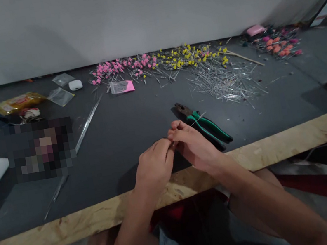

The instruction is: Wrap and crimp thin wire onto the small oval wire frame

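Wire [198,118], thin, light and springy, is pinched near its end between left hand [154,166] and right hand [192,144] fingertips, centre frame.

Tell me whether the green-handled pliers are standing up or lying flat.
Lying flat: the pliers rest on their side on the dark mat, just behind the right hand.

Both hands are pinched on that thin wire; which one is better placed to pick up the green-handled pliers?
Right, probably. The right hand lies directly beside the pliers, its fingers almost over their handles. The left hand sits farther left and would have to cross over the right. Both pinch the thin wire.
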`<action>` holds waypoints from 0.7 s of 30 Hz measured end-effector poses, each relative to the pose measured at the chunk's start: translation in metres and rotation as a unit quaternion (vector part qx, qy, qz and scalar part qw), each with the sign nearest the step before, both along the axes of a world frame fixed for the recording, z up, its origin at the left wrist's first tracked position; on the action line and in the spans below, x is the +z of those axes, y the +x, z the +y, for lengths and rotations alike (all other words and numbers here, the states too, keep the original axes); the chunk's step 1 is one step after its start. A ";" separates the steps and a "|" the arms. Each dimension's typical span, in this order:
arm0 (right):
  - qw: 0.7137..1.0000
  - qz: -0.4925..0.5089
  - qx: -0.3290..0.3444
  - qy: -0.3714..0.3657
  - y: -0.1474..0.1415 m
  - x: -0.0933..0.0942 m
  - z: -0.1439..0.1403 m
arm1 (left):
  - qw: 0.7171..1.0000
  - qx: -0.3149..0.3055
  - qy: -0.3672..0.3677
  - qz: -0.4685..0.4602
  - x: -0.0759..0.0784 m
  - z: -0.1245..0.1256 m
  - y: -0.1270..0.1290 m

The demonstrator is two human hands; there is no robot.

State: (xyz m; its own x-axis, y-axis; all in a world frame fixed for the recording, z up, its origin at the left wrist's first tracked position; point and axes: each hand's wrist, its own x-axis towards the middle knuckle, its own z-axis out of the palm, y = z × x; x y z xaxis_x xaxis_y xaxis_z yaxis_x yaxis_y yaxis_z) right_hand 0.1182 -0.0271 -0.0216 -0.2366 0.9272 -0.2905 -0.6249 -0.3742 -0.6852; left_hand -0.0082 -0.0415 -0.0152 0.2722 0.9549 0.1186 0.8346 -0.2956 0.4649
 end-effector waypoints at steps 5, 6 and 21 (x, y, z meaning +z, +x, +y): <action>0.995 -0.087 0.047 0.000 0.004 0.001 0.001 | 0.999 0.026 -0.003 -0.028 0.001 0.001 -0.006; 0.991 -0.115 0.062 -0.003 0.005 0.001 0.001 | 0.999 0.031 -0.009 -0.036 0.001 0.002 -0.007; 0.949 -0.244 0.125 0.154 0.022 -0.001 0.007 | 0.849 0.132 -0.256 -0.444 0.005 0.010 -0.009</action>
